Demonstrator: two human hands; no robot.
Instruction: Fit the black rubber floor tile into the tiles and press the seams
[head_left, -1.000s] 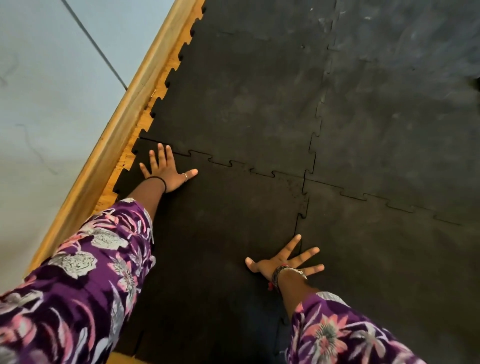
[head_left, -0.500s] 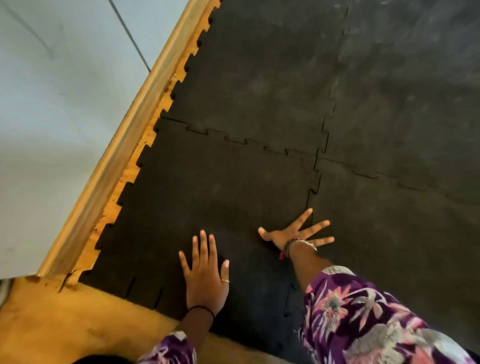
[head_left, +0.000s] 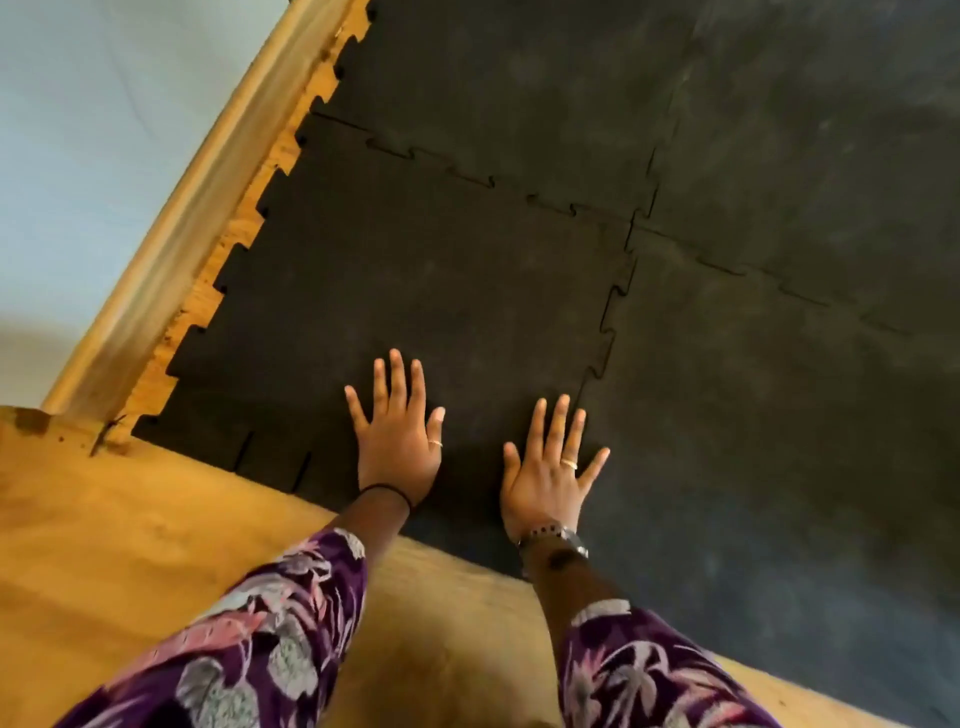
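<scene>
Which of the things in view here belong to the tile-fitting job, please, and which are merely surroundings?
Part of the job:
- black rubber floor tile
- neighbouring tiles
- interlocking seams
- left hand and right hand, both flat on the tile

Surroundings:
- wooden skirting board
- bare wooden floor
- pale wall

The interlocking tile (head_left: 415, 270) is black, like the tiles (head_left: 779, 208) far and right. The floor (head_left: 130, 519) and skirting board (head_left: 197, 197) are honey-brown wood, the wall (head_left: 104, 104) pale blue-grey. Both sleeves (head_left: 249, 649) are purple with pink and white flowers.
</scene>
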